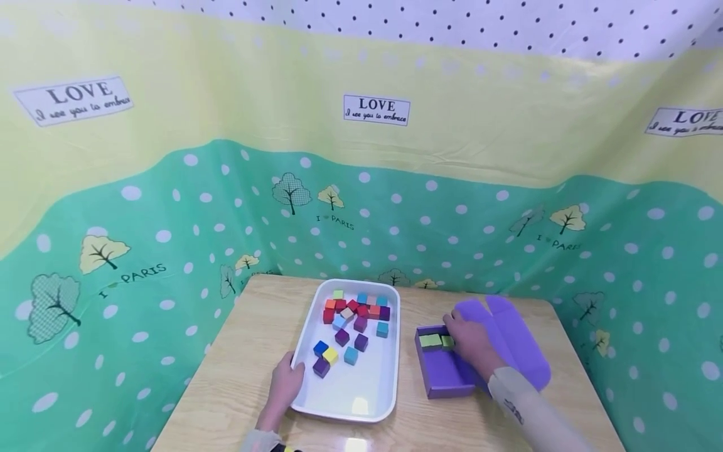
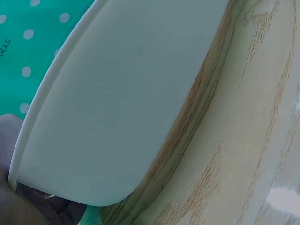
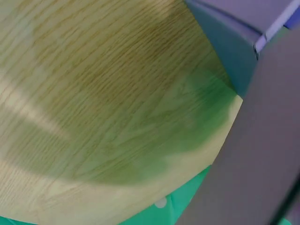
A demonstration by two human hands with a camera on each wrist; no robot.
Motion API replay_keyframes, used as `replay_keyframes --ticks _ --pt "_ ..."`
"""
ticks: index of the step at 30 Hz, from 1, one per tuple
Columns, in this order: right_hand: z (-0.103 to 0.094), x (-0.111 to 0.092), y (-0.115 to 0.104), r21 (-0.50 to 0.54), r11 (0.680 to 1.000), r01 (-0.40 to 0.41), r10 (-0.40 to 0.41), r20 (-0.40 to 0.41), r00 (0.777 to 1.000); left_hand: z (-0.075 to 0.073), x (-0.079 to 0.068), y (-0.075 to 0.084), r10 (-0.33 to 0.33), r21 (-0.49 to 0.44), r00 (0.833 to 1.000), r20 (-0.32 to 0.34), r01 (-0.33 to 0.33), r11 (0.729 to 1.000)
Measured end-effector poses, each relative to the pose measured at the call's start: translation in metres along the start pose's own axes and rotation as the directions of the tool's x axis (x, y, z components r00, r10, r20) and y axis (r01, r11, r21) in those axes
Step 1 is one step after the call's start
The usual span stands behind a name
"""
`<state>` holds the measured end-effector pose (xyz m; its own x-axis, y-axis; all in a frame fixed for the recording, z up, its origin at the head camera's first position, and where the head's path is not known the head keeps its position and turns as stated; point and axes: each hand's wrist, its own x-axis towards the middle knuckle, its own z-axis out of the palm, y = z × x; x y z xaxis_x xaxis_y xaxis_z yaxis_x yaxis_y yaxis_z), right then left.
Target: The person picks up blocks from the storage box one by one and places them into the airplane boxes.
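My left hand grips the left rim of a white tray, thumb over the edge; in the left wrist view, curled fingers lie below the rim. Small coloured cubes lie in the tray, among them a yellow cube, a dark blue cube and several red, purple and teal ones. My right hand reaches into an opened purple box, its fingers at the far end beside a green cube. Whether they pinch that cube is hidden. More green fills the box's far left corner.
The purple box's lid lies folded back to the right, partly under my right forearm. Tray and box stand on a wooden table. A green and yellow printed curtain hangs around the table's back and sides.
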<state>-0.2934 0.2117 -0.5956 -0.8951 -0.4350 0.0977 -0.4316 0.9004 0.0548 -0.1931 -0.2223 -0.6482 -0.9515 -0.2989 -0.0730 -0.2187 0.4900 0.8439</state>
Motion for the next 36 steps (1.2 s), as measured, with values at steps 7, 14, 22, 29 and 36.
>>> replay_keyframes --ticks 7,14,22,29,36 --pt "0.005 0.001 0.000 -0.066 0.996 0.057 -0.062 -0.085 0.994 -0.001 0.000 0.001 -0.003 -0.004 1.000 -0.001 0.003 1.000" --pt "0.010 0.002 0.006 -0.098 0.993 0.072 -0.075 -0.030 0.997 0.000 0.000 0.000 -0.010 -0.012 1.000 -0.001 0.010 1.000" --pt "0.005 0.000 0.008 -0.097 0.990 0.106 -0.106 0.002 0.994 -0.003 0.002 0.000 0.000 -0.011 1.000 0.004 0.000 1.000" --pt "0.003 -0.007 0.005 -0.079 0.991 0.113 -0.107 0.066 0.992 -0.003 0.000 -0.005 -0.016 -0.022 0.999 0.028 0.016 1.000" --pt "-0.001 -0.005 0.006 -0.039 0.999 0.032 -0.027 0.111 0.993 -0.001 0.003 -0.003 0.002 -0.019 1.000 0.017 -0.002 1.000"
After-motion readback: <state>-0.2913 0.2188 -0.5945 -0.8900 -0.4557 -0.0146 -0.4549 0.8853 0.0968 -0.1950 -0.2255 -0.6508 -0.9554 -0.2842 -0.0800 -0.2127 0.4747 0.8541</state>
